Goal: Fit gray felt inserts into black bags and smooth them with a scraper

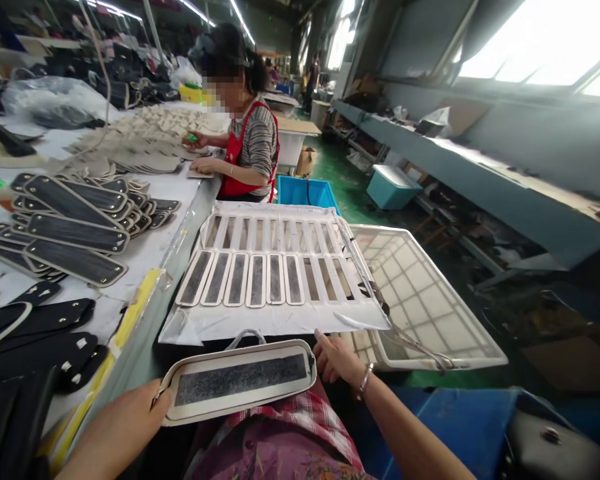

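Note:
A long oblong panel [240,379] with rounded ends, a cream border and a dark grey centre strip lies tilted across my lap. My left hand [143,413] is closed on its left end, fingers partly hidden behind it. Close by the panel's right end, my right hand [339,360] has its fingers loosely bent and apart. Its fingertips are near the front edge of a white slotted board [280,321]; whether they touch it I cannot tell. Several similar cream-bordered pieces [237,280] lie side by side in the board's front row. A grey loop [245,337] shows behind the panel.
On the left table, dark strap pieces [77,230] are piled beside black parts [40,327]. A white plastic crate [430,300] stands at the right, near a blue surface [430,427]. Across the corner sits a person in a red apron [245,143], behind a blue bin [307,192].

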Demonstrator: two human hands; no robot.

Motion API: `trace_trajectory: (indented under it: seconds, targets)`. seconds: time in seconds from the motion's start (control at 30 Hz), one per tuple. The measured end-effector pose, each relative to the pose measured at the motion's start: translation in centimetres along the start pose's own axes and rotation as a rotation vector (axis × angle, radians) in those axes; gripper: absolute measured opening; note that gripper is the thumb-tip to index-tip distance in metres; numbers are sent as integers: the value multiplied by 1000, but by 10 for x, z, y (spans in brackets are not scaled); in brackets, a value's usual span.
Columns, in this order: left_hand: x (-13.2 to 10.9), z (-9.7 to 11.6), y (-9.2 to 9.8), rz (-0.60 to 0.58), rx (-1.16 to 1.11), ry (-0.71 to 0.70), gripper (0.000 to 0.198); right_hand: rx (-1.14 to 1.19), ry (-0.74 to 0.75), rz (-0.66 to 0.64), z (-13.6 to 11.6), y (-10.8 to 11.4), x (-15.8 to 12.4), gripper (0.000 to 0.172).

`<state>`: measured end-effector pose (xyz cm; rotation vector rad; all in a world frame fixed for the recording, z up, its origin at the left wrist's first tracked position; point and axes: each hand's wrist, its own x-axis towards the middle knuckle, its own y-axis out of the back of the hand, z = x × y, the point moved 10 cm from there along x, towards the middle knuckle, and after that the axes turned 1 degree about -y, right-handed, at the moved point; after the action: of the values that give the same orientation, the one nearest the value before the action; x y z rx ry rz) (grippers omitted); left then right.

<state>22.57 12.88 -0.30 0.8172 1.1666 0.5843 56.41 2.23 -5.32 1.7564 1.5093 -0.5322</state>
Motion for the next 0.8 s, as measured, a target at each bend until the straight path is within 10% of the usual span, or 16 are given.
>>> trace_trajectory:
  seconds: [0.2, 0.43, 0.8]
  targets:
    - [-4, 11, 4, -40, 61, -69, 32, -839, 335, 244, -57, -2, -48, 34]
    - [-5, 13, 2, -4, 71, -144, 31, -1077, 338, 259, -72, -13, -50, 51]
    - [11, -2, -1, -26, -165, -166, 35, -1343, 430, -79, -58, -50, -52, 17]
